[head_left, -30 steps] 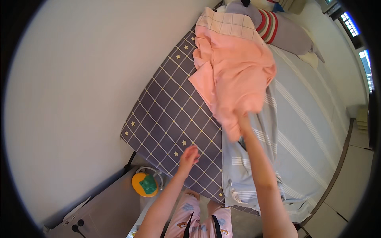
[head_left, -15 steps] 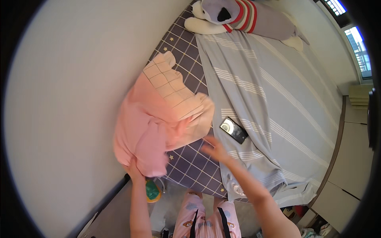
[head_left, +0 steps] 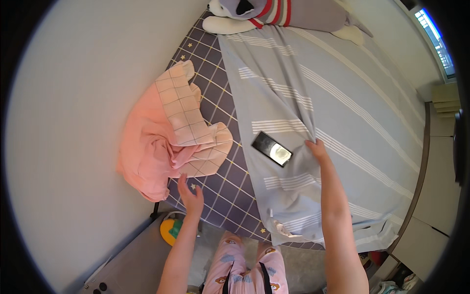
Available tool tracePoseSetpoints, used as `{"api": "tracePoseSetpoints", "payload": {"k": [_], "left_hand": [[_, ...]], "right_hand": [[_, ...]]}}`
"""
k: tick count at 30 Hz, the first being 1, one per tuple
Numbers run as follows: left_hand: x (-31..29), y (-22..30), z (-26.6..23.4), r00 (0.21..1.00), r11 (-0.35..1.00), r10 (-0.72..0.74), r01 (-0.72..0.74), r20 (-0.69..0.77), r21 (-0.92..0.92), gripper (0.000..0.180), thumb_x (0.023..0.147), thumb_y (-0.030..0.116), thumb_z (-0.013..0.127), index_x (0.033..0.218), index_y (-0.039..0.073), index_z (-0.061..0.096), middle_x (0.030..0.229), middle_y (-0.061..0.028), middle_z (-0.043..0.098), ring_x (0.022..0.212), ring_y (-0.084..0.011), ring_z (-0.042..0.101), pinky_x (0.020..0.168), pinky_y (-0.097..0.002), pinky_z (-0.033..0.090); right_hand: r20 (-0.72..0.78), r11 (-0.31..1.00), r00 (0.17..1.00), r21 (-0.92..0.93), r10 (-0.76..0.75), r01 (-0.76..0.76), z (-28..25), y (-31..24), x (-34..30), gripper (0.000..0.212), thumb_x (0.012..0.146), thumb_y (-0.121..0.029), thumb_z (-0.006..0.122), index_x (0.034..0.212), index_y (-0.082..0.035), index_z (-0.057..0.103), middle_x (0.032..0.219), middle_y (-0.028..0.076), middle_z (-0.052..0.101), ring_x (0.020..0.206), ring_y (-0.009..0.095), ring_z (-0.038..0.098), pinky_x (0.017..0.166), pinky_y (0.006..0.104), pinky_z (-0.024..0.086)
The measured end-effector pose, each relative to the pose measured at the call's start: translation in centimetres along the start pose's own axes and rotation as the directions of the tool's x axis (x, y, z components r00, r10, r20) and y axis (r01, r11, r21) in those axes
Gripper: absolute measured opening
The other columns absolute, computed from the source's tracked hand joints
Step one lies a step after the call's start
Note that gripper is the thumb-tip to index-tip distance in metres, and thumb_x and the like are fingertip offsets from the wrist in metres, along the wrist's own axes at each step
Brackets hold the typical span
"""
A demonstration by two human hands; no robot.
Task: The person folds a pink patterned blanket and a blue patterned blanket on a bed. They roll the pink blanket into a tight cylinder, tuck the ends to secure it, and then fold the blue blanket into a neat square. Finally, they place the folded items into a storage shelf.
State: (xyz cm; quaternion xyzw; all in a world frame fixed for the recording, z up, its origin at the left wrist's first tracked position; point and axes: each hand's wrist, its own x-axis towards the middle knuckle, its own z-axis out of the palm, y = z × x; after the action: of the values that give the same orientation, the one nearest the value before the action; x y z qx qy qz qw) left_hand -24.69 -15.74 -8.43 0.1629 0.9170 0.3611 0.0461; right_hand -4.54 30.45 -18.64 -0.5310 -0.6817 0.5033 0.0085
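My left hand hovers just beside the lower edge of a pink blanket, its fingers apart and holding nothing. The blanket lies bunched against the wall, with a cream checked part folded over it. On the right, my right hand pinches a fold of the grey striped sheet. A black phone rests on that sheet, left of my right hand, its surface catching a bright reflection. Below the sheet's left edge shows a dark checked mattress cover with small yellow stars.
A large plush dog in a striped top lies across the far end of the bed. White wall borders the left side. Pale cabinets stand along the right, and a yellow and green object sits near the bed's lower left corner.
My left hand has let go of the pink blanket, which now lies flatter by the wall. My right hand has moved right and gripped the grey sheet. The phone has turned on the shifted sheet.
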Motion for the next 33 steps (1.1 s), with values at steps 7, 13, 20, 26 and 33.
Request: {"api": "tracePoseSetpoints", "payload": {"k": [7, 13, 20, 26, 33], "left_hand": [[-4.4, 6.4, 6.1, 0.992, 0.993, -0.012, 0.027, 0.124, -0.119, 0.048, 0.068, -0.002, 0.053, 0.114, 0.0, 0.043, 0.113, -0.0175, 0.046, 0.107, -0.0328, 0.045, 0.093, -0.0361, 0.035], [-5.6, 10.3, 8.3, 0.985, 0.991, 0.114, -0.103, 0.133, -0.085, 0.045, 0.07, -0.002, 0.055, 0.113, 0.003, 0.045, 0.107, -0.0146, 0.049, 0.106, -0.0269, 0.049, 0.088, -0.0332, 0.04], [-9.5, 11.5, 10.5, 0.974, 0.988, 0.108, -0.083, 0.197, -0.132, 0.043, 0.067, 0.0, 0.054, 0.109, 0.002, 0.046, 0.109, -0.0148, 0.049, 0.105, -0.031, 0.046, 0.092, -0.0362, 0.036], [-12.6, 14.1, 12.8, 0.956, 0.988, 0.122, -0.093, 0.267, -0.12, 0.042, 0.068, 0.0, 0.054, 0.109, 0.002, 0.046, 0.109, -0.0155, 0.048, 0.105, -0.0315, 0.045, 0.092, -0.0362, 0.036], [-15.3, 18.2, 14.8, 0.934, 0.982, 0.156, -0.11, 0.323, -0.155, 0.042, 0.068, 0.001, 0.054, 0.109, 0.002, 0.046, 0.109, -0.0154, 0.048, 0.104, -0.0319, 0.046, 0.091, -0.0365, 0.037]], "right_hand": [[-0.079, 0.92, 0.917, -0.069, -0.391, 0.386, 3.6, -5.7, -6.7, 0.018, 0.079, -0.019, 0.058, 0.084, -0.002, 0.058, 0.057, 0.009, 0.049, 0.056, 0.019, 0.043, 0.049, 0.0332, 0.036], [-0.097, 0.888, 0.883, -0.053, -0.459, 0.456, 1.0, -8.2, -11.5, 0.021, 0.077, -0.02, 0.059, 0.076, 0.001, 0.054, 0.054, 0.019, 0.051, 0.048, 0.035, 0.049, 0.046, 0.0393, 0.037], [-0.123, 0.884, 0.875, -0.036, -0.468, 0.467, -5.2, -5.7, -17.1, 0.017, 0.078, -0.017, 0.057, 0.077, 0.0, 0.054, 0.055, 0.019, 0.051, 0.049, 0.037, 0.049, 0.045, 0.0399, 0.037], [-0.185, 0.877, 0.857, -0.123, -0.481, 0.465, -11.4, 1.9, -26.2, 0.011, 0.078, -0.012, 0.055, 0.081, -0.001, 0.055, 0.063, 0.02, 0.054, 0.057, 0.04, 0.052, 0.048, 0.0391, 0.039], [-0.235, 0.983, 0.958, 0.04, -0.163, 0.178, -20.1, 14.4, -39.5, 0.014, 0.078, -0.009, 0.056, 0.088, 0.0, 0.058, 0.063, 0.005, 0.056, 0.058, 0.011, 0.048, 0.054, 0.0266, 0.039]]}}
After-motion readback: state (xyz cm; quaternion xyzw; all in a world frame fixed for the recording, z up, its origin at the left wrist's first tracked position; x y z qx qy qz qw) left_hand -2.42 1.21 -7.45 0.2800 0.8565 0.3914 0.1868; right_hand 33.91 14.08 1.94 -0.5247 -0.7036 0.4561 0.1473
